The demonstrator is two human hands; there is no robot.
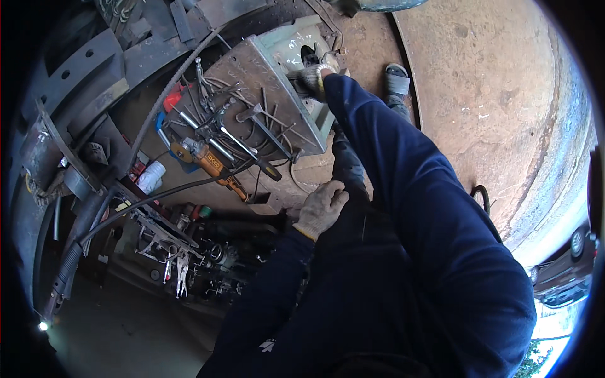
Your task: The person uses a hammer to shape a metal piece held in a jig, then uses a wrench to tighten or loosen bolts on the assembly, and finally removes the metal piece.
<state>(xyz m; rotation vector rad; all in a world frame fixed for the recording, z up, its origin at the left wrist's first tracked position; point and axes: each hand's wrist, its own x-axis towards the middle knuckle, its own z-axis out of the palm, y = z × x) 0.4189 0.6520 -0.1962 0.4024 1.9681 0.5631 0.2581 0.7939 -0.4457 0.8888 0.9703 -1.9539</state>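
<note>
My left hand (320, 209), in a grey-white work glove, lies against my dark trouser leg with its fingers curled in. Nothing shows in it. My right hand (313, 77), also gloved, reaches far forward to the pale green metal box (285, 38), beside a dark round part (309, 55). The fingers of that hand are too small and partly hidden to make out. Left of the box, a brown steel plate (252, 75) carries a hammer (252, 113) and several metal rods. An orange angle grinder (214, 165) lies near the plate's lower edge, with a screwdriver (270, 169) close by.
A black cable (164, 196) runs across the left side. Locking pliers (183, 274) hang from a rack at lower left. Curved steel pieces (82, 63) stand at upper left. A sandalled foot (397, 82) rests on the rusty steel surface (479, 94) at right.
</note>
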